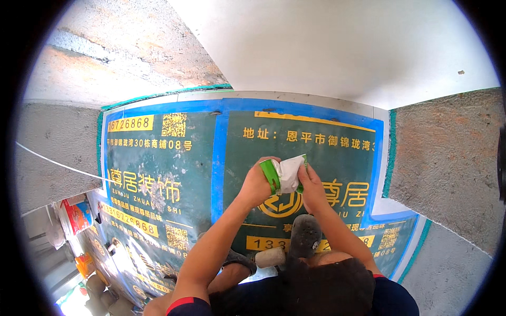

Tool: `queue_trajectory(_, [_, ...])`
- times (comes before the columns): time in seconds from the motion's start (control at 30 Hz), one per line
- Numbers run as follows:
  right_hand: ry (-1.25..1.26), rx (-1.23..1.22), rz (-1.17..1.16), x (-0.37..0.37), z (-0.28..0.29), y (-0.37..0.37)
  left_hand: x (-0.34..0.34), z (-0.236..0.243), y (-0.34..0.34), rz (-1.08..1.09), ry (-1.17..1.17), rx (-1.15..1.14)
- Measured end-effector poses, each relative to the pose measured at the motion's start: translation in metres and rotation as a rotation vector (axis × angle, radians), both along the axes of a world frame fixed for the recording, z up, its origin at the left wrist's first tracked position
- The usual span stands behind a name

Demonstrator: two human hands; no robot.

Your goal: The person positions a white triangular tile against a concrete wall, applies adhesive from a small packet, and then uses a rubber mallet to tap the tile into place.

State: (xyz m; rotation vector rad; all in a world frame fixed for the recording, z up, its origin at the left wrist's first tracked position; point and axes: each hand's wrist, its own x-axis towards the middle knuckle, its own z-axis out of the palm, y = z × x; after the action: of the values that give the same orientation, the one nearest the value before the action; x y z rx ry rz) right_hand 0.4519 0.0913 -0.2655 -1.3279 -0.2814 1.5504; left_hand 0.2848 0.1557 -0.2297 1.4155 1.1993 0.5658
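Gripping at left: bare left hand [256, 183], curled tight, fingertips partly hidden | crumpled white-and-green soft packet [288, 176], between both hands above dark-green printed floor sheet [237, 147], longer axis seemingly left–right | bare right hand [314, 191], thumb and fingers pinching packet's right edge | neither hand nearer, both touching.

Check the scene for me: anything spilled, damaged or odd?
Two things stand out. Left of the green-and-white packet, pale smears mottle the green floor sheet, perhaps dust or residue. At upper right, a small brownish mark breaks the otherwise plain white panel; whether chip or dirt, I can't tell.
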Motion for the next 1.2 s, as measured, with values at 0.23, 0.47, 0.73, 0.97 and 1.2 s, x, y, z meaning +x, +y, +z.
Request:
queue_trajectory(0.23, [-0.020,0.110,-0.182,-0.007,-0.002,-0.005,0.003,-0.001,-0.003,-0.080,0.342,-0.095])
queue_trajectory(0.47, [-0.133,0.054,-0.323,0.002,-0.007,0.003,0.021,-0.014,-0.018,-0.031,0.204,-0.090])
queue_trajectory(0.73, [0.034,0.077,-0.110,0.000,-0.014,-0.007,0.016,-0.009,-0.005,0.001,0.138,-0.199])
queue_trajectory(0.97, [-0.028,-0.013,-0.159,-0.006,-0.008,-0.012,0.008,-0.009,-0.002,0.065,0.203,-0.102])
queue_trajectory(1.2, [0.181,-0.049,-0.220,0.008,-0.014,-0.001,-0.006,0.006,0.007,0.000,0.272,0.075])
